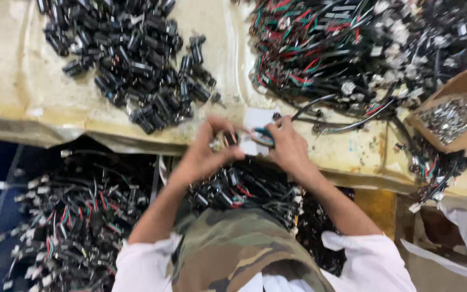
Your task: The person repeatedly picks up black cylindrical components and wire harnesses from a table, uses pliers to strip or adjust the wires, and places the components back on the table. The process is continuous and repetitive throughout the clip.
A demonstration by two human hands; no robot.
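Camouflage lap (233, 243) below the hands: left hand (204, 157) pinches a black connector (229, 138), right hand (287, 147) grips its wire (260, 135) running sideways between them

Two hands (206, 154) (287, 146), one cardboard box (463, 86), three wire heaps (352, 48).

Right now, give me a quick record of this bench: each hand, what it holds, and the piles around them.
left hand: pinching a small black connector
right hand: gripping thin coloured wires
between hands: white card on the bench
upper left: heap of black connectors
upper right: tangle of wire harnesses
far right: cardboard box of small metal parts
lap: finished harnesses
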